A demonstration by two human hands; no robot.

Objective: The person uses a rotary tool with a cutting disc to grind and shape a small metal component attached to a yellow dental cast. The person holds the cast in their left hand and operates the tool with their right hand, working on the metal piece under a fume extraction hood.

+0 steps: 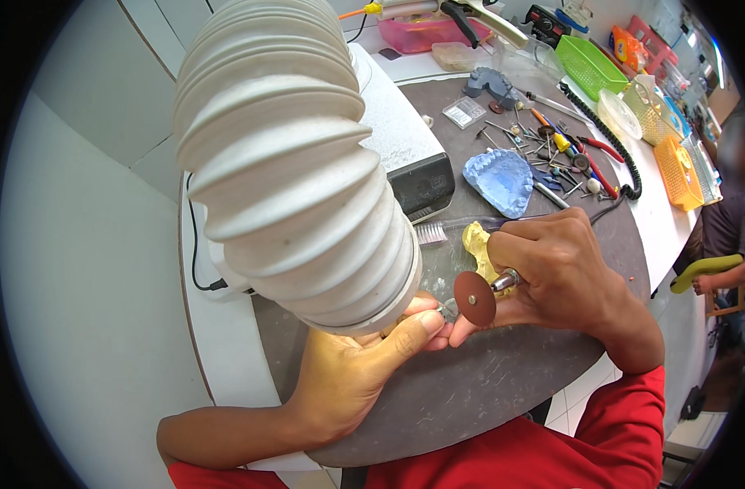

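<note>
My right hand [556,265] is closed around a rotary handpiece [506,280], whose metal tip carries a flat reddish-brown disc [475,300]. Pinched in the fingertips of my left hand [352,371] is a small shiny metal piece [448,310], partly covered by the fingers. The disc is right beside this piece; whether they touch I cannot tell. Behind my right hand lies a yellow dental cast [476,243], partly hidden by it. A clear-handled brush [431,233] rests left of the cast. The mouth of a wide white ribbed hose [299,187] hangs over my left fingers.
Beyond my hands, a blue dental cast [499,181] lies by scattered burs and tools [551,151] on the dark tabletop [470,399]. A black coiled cord [615,134] runs along the right. Baskets [588,65] line the back. At far right sits another person [727,220].
</note>
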